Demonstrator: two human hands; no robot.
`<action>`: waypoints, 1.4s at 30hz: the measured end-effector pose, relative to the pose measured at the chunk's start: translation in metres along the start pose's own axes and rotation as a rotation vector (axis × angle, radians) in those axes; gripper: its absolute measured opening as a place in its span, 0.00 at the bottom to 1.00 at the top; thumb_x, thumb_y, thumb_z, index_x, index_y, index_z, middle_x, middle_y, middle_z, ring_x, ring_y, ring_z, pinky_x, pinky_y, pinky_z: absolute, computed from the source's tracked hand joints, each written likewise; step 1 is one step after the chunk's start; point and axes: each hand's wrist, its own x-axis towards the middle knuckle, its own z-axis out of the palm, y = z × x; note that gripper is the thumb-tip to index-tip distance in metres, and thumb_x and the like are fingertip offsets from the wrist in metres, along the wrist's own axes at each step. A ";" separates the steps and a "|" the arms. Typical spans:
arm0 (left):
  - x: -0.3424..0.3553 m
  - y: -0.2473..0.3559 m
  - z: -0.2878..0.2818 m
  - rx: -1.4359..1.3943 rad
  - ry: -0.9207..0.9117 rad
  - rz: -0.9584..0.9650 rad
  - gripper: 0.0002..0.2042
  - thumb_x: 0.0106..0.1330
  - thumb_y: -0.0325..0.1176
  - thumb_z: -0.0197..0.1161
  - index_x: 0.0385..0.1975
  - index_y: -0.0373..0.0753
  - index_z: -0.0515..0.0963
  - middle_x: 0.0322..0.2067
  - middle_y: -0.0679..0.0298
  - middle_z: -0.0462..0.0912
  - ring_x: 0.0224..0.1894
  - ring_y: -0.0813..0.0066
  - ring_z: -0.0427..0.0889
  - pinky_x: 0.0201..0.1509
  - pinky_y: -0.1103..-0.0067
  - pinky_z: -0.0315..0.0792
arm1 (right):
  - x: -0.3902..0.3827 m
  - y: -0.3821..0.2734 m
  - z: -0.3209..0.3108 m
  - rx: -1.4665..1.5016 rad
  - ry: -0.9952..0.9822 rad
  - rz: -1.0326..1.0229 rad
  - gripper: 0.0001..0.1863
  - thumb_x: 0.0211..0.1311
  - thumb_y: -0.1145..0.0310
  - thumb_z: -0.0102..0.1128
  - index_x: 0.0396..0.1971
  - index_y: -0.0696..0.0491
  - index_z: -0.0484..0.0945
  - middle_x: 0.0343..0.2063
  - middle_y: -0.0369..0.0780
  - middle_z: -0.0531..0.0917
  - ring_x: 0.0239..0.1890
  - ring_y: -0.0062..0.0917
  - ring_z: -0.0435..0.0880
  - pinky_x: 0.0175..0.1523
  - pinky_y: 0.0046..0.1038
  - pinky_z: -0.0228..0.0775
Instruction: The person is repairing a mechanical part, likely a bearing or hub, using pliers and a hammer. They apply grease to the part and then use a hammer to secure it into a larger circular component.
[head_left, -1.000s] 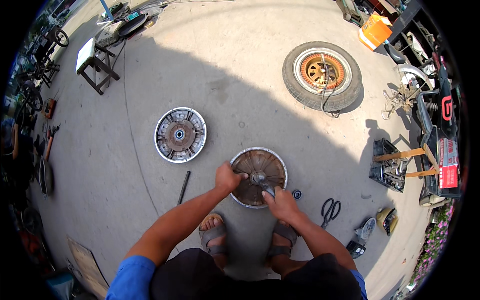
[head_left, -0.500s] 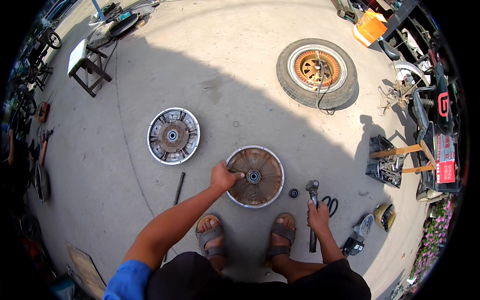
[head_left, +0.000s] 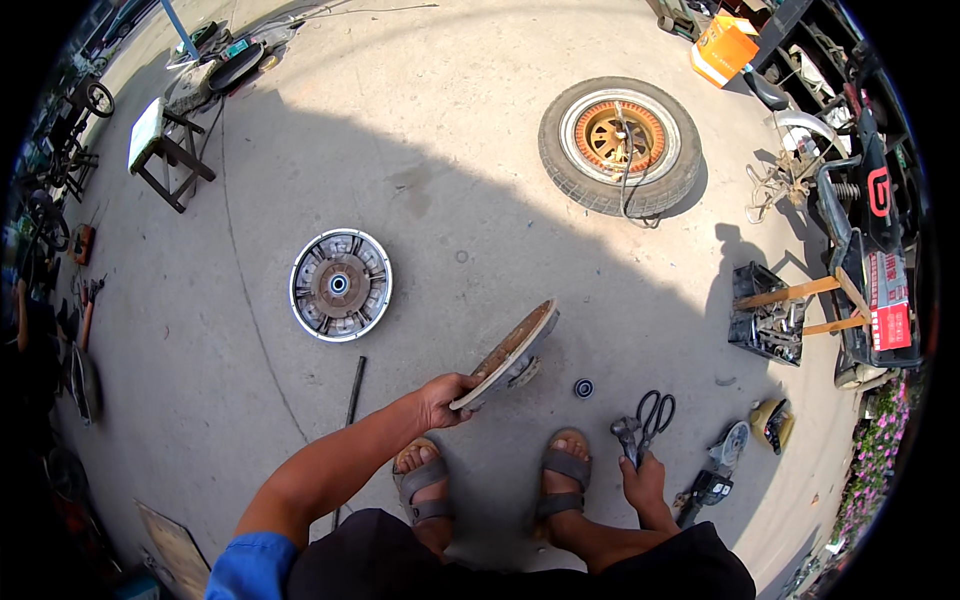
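Observation:
My left hand (head_left: 445,400) grips the near rim of a round metal wheel-hub cover (head_left: 518,350), thumb on its brown inner face. The cover is tilted steeply, its outer side turned to the right. In my right hand (head_left: 646,484) is a hammer (head_left: 626,431), held low by the handle beside my right foot. Black-handled scissors (head_left: 656,412) lie on the ground right by the hammer head. A small ring-shaped bearing (head_left: 584,388) rests on the concrete between cover and hammer. A second hub cover (head_left: 325,300) lies flat at the left, with a dark metal rod (head_left: 355,390) nearer me.
A motor wheel with its tyre (head_left: 570,182) lies at the far right. A stool (head_left: 148,135) stands far left. On the right are a black tool crate (head_left: 765,335), an angle grinder (head_left: 712,488) and an orange box (head_left: 724,50).
My left hand has tipped the hub cover from nearly face-up to a steep tilt, shifting its grip to the near rim. The hammer has moved down, closer to me.

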 end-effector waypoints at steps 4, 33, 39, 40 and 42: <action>0.006 -0.043 -0.002 -0.197 -0.381 -0.289 0.10 0.74 0.37 0.49 0.34 0.37 0.72 0.23 0.66 0.71 0.16 0.80 0.67 0.10 0.85 0.59 | 0.003 0.006 0.006 0.009 0.009 0.001 0.20 0.57 0.60 0.67 0.25 0.64 0.74 0.20 0.56 0.79 0.26 0.53 0.82 0.32 0.46 0.69; -0.030 -0.014 0.021 0.448 0.448 0.591 0.17 0.76 0.47 0.49 0.40 0.36 0.71 0.19 0.65 0.74 0.11 0.78 0.67 0.09 0.81 0.58 | 0.000 0.052 0.041 0.307 -0.029 0.053 0.18 0.60 0.62 0.66 0.24 0.62 0.72 0.16 0.50 0.78 0.18 0.41 0.80 0.26 0.39 0.70; -0.022 -0.006 0.014 0.809 0.578 1.009 0.16 0.74 0.44 0.54 0.33 0.34 0.72 0.21 0.66 0.72 0.24 0.79 0.69 0.27 0.75 0.66 | -0.021 0.000 0.006 0.529 -0.204 0.260 0.14 0.67 0.65 0.59 0.25 0.59 0.72 0.15 0.38 0.75 0.14 0.21 0.75 0.17 0.28 0.67; -0.022 -0.005 0.016 0.829 0.591 1.055 0.17 0.74 0.43 0.56 0.30 0.33 0.72 0.21 0.67 0.71 0.29 0.78 0.69 0.35 0.73 0.68 | -0.023 0.003 0.008 0.538 -0.222 0.280 0.14 0.66 0.66 0.59 0.25 0.59 0.72 0.15 0.38 0.75 0.14 0.22 0.75 0.17 0.28 0.67; -0.023 -0.005 0.019 0.905 0.628 1.159 0.17 0.74 0.42 0.56 0.29 0.33 0.70 0.20 0.64 0.71 0.27 0.77 0.68 0.33 0.71 0.67 | -0.028 0.010 0.013 0.554 -0.260 0.320 0.13 0.65 0.66 0.60 0.26 0.59 0.72 0.15 0.38 0.75 0.13 0.22 0.75 0.17 0.27 0.67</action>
